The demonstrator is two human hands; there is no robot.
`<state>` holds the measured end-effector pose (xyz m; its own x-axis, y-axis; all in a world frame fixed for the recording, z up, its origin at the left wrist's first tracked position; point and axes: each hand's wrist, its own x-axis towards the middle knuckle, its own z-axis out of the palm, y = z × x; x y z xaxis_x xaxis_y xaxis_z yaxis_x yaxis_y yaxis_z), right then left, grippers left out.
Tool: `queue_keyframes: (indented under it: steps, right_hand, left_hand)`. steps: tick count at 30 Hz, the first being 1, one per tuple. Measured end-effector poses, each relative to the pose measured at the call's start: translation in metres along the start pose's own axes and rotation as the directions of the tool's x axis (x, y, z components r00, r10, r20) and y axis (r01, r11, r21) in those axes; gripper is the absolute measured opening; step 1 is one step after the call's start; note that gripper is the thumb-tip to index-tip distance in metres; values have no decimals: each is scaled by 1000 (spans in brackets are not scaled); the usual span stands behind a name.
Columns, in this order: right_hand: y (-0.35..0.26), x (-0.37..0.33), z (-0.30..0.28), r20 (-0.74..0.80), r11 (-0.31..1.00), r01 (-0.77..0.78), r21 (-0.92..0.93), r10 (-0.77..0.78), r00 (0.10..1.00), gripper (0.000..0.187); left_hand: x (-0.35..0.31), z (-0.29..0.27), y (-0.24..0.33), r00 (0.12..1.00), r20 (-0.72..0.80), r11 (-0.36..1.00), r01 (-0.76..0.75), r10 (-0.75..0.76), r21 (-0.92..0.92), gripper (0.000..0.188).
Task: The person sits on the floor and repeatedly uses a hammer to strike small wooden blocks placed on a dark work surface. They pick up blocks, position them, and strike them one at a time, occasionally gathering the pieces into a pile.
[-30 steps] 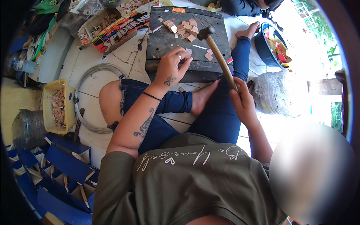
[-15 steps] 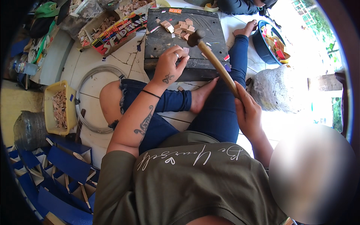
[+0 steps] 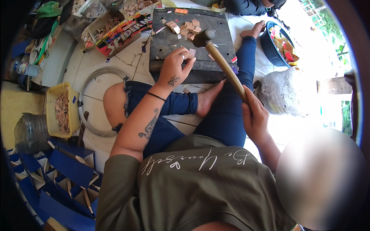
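My right hand [image 3: 256, 115] is wrapped round the wooden handle of a hammer [image 3: 225, 66], whose dark head hangs over the black block [image 3: 162, 54] in front of me. At the block's near side, my left hand [image 3: 177, 63] pinches a small thin pinkish-brown piece [image 3: 192, 52] between thumb and fingers. Its lower end is hidden by my fingertips. Beyond the hammer head, a small heap of light-brown wooden pieces [image 3: 189, 27] lies on the block's top, with scattered slivers and bits around it.
Left stand a printed carton [image 3: 123, 38] of wooden pieces, a coil of wire [image 3: 83, 104] and a yellow basin [image 3: 73, 115] of pieces. Blue panels [image 3: 73, 165] lie lower left. On the right are a dark blue tub [image 3: 266, 46] of scraps and a wrapped bundle [image 3: 281, 90].
The hammer head sits slightly lower and further right over the block. My left hand keeps its pinch on the small piece; the whole view has shifted a little.
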<state>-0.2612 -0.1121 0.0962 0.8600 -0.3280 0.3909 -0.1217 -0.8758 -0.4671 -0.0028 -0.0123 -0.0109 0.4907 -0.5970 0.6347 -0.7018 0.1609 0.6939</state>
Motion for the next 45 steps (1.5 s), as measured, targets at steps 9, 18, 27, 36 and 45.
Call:
queue_keyframes:
  steps: [9, 18, 27, 36, 45]
  right_hand:
    - [4, -1, 1, 53, 998, -55, 17, 54, 997, 47]
    - [8, 0, 2, 140, 991, -129, 27, 124, 982, 46]
    - [65, 19, 20, -26, 949, -277, -151, 276, 961, 40]
    - [104, 58, 39, -45, 946, -136, -293, 129, 991, 37]
    - [123, 216, 90, 225, 787, -129, -603, 323, 919, 23]
  left_hand:
    - [-1, 1, 0, 999, 7, 998, 46, -46, -47, 9]
    - [-1, 0, -1, 1000, -1, 1000, 21, -21, 8, 8]
    - [-3, -24, 3, 987, -47, 988, 150, -152, -46, 5]
    - [-160, -328, -68, 602, -724, 503, 765, -336, 403, 23]
    - [-200, -435, -74, 508, -791, 52, 850, -341, 524, 40]
